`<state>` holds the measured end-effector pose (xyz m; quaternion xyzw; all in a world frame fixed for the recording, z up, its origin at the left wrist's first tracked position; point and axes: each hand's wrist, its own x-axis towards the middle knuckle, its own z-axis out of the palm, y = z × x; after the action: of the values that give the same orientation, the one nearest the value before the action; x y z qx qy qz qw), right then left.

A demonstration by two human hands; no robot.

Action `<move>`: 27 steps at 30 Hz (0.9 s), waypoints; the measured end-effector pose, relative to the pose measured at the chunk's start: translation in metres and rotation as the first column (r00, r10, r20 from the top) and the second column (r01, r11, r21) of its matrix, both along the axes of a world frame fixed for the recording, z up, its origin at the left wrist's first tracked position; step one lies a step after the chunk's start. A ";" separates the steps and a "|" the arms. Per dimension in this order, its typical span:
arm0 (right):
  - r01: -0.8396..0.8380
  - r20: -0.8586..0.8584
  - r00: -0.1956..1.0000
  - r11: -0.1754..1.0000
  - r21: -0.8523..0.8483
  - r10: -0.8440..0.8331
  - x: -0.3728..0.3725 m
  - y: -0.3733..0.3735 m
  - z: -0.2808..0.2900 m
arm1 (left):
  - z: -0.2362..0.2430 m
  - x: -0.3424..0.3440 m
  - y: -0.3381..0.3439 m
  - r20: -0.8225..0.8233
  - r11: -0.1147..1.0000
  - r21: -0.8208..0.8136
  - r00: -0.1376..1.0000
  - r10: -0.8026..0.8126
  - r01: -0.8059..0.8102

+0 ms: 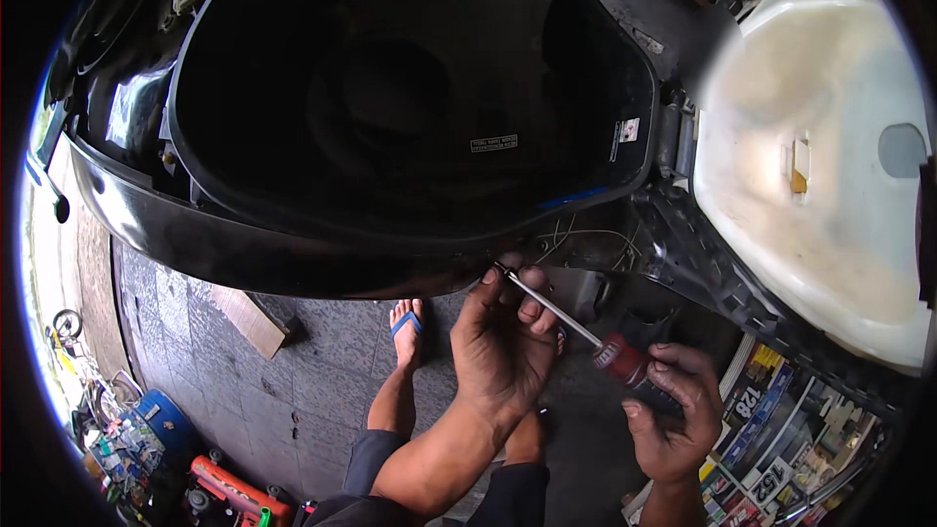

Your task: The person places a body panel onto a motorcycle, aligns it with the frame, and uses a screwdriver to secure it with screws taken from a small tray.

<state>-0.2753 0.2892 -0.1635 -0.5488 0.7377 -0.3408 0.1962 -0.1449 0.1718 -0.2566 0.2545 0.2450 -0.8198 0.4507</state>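
Scooter (293,244) overhead, filling the upper frame: black body, seat well (410,88) gaping and dark, a small white label on its inner wall. Raised seat (820,156) at right, pale underside up, ribbed black edge around it. Grey tiled floor (293,371) beneath, a wooden block (252,320) lying on it at left, tools (234,493) in red and blue in the lower left corner. Stacked printed boxes (771,449) at lower right. Bare foot in a blue sandal (407,327) planted on the tiles under the body's edge.

Left hand (500,346) lifted to the lower rim of the body, fingertips pinched around the metal shaft near its tip, just below thin loose wires (586,239). Right hand (672,415) lower and to the right, grip clenched on the handle. Screwdriver (576,322), red and black handle, slanted up and left between both hands, tip touching the rim where body meets the darker panel.
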 end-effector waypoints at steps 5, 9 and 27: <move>-0.048 -0.002 0.999 0.999 0.019 0.048 -0.012 -0.017 0.005 | -0.008 0.010 -0.010 -0.077 0.994 -0.055 0.992 -0.103 0.098; -0.105 -0.004 0.994 0.994 0.017 0.105 -0.024 -0.026 0.008 | -0.007 -0.001 -0.007 -0.242 0.998 -0.066 0.970 -0.024 0.008; -0.173 -0.008 0.985 0.983 0.068 0.173 -0.018 -0.050 0.026 | 0.014 -0.027 -0.002 -0.318 0.950 0.137 0.896 0.309 -0.279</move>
<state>-0.2934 0.2392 -0.1379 -0.6062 0.6996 -0.2937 0.2385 -0.1720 0.1702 -0.2428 0.0906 0.3895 -0.7620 0.5094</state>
